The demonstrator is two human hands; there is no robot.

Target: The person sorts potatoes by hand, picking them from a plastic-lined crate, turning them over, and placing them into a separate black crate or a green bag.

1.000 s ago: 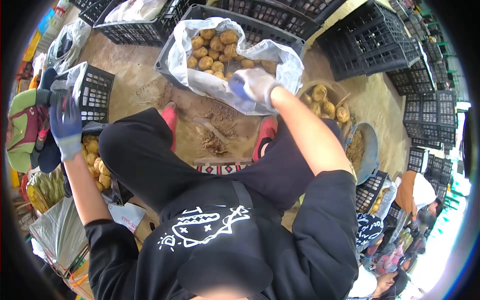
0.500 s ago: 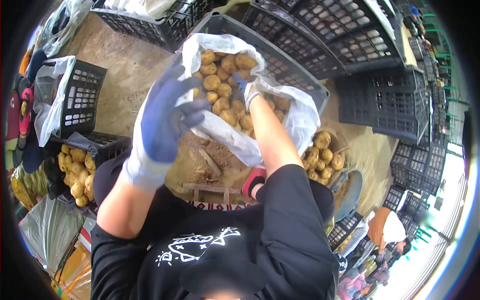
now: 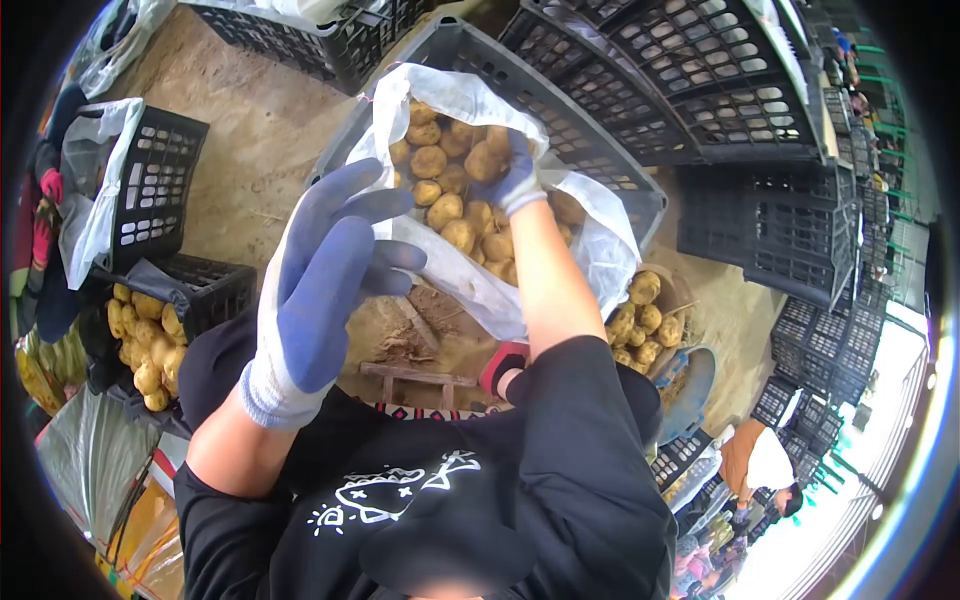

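Observation:
My left hand [image 3: 335, 250], in a blue-and-white work glove, is held up with its fingers apart and nothing in it. It is at the near left side of a white plastic bag [image 3: 455, 280] lining a grey crate [image 3: 585, 125]. Inside the bag lies a heap of potatoes [image 3: 458, 236]. My right hand [image 3: 517, 180], gloved the same way, reaches into the bag with its fingers curled around a potato [image 3: 484, 162] near the far right side. Part of its fingers is hidden behind the bag and potatoes.
Loose potatoes [image 3: 640, 325] lie right of the bag, beside a blue-grey basin [image 3: 688, 395]. At left, more potatoes [image 3: 150, 345] spill by a black crate [image 3: 215, 290]. Black crates [image 3: 765, 215] are stacked at right. A person [image 3: 760, 460] bends over in the background.
My right hand has moved up and right within the bag, and a potato now shows in its grasp. My left hand has shifted slightly, fingers still apart.

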